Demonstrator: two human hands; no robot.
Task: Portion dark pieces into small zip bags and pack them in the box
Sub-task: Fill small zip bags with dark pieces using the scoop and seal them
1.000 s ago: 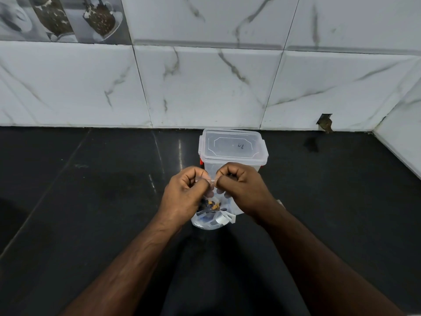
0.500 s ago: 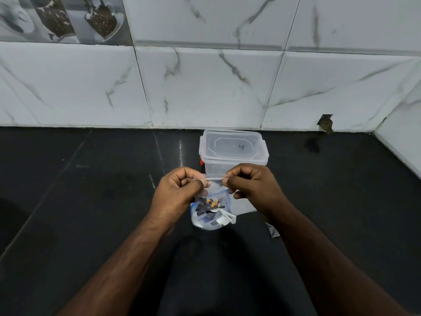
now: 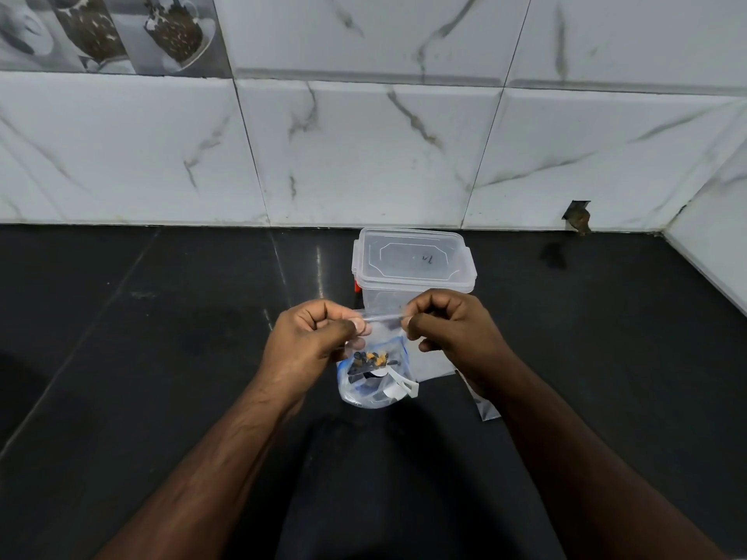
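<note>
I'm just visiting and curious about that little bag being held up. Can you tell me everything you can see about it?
The small zip bag is clear, thin plastic with a zip strip along its top edge. It hangs upright above the black counter, in front of the lidded clear box. The left hand pinches the strip's left end, the right hand its right end. Dark pieces with a few orange bits sit in it. Whether the zip is fully sealed cannot be told.

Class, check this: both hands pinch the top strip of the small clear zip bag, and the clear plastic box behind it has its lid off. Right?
Not quite. The head view shows the clear plastic box with its lid on. Left hand and right hand do pinch the small clear zip bag.
</note>
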